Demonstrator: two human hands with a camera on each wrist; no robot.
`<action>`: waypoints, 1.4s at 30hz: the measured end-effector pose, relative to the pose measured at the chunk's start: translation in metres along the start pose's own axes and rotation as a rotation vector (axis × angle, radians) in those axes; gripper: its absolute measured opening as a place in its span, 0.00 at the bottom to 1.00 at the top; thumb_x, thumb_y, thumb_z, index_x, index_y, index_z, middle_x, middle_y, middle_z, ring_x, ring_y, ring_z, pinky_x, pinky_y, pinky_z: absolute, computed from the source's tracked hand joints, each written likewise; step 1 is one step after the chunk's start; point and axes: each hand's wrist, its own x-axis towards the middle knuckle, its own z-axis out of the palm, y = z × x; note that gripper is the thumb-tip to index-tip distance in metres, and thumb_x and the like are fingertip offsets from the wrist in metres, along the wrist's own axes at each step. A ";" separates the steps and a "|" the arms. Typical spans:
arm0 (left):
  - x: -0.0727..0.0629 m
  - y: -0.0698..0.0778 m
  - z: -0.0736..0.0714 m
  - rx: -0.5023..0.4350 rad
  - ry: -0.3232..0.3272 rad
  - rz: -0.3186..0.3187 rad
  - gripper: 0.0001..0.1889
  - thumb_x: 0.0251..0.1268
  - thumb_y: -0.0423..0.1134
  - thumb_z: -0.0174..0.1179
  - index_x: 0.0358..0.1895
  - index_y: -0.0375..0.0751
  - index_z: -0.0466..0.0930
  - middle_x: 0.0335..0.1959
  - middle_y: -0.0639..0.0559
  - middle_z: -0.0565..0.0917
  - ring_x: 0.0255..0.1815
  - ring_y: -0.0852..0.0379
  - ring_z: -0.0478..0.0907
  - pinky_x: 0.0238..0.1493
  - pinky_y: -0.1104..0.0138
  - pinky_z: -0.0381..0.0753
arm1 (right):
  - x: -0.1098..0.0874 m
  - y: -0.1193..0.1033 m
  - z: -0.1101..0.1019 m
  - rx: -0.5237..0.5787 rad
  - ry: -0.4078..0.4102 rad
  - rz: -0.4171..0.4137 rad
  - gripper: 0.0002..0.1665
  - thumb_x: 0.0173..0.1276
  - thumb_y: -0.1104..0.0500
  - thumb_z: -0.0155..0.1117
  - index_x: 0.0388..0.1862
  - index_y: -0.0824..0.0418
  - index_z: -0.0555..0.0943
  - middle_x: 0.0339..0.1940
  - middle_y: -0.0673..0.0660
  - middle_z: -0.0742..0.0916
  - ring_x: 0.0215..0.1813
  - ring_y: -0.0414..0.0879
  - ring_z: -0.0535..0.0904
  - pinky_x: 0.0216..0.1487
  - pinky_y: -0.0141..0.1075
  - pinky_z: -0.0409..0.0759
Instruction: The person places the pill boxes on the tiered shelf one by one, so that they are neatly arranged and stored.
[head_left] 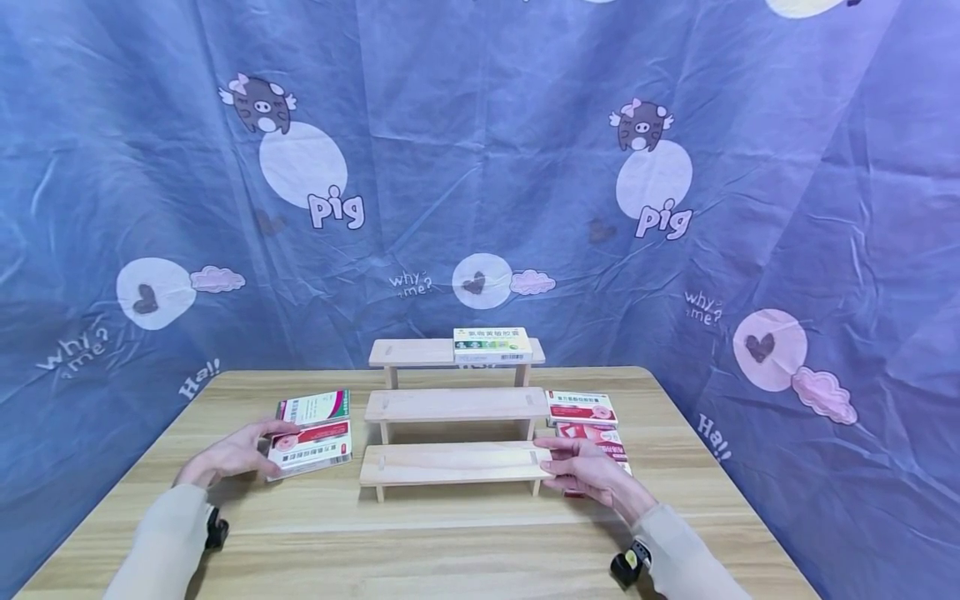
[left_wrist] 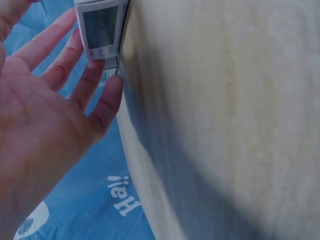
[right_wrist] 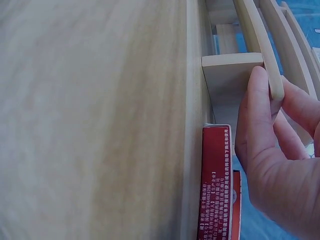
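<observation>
My left hand (head_left: pixel 238 450) holds the left end of a red-and-white medicine box (head_left: pixel 318 446), fingers at its far side and thumb at its near edge. In the left wrist view the box's end (left_wrist: pixel 101 31) stands by the fingertips (left_wrist: pixel 111 95); the thumb is mostly cut off. A second box (head_left: pixel 315 406), white with green and magenta, lies just behind it. At the centre stands a three-tier wooden stand (head_left: pixel 453 462). My right hand (head_left: pixel 588 473) pinches the right end of its lowest board (right_wrist: pixel 272 75), fingertips on both faces.
On the top tier sits a white-and-green medicine box (head_left: pixel 491 345). Right of the stand lie a red-and-white box (head_left: pixel 581 408) and a red box (head_left: pixel 603 442), partly hidden by my right hand. A blue printed curtain (head_left: pixel 480 183) hangs behind the wooden table (head_left: pixel 420 550).
</observation>
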 end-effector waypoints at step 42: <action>0.003 0.023 -0.027 -0.144 0.186 0.111 0.42 0.50 0.33 0.69 0.71 0.31 0.62 0.59 0.30 0.74 0.52 0.48 0.74 0.49 0.69 0.74 | 0.002 0.001 0.001 0.003 0.031 0.019 0.32 0.68 0.70 0.59 0.70 0.71 0.66 0.48 0.57 0.83 0.46 0.46 0.85 0.48 0.36 0.87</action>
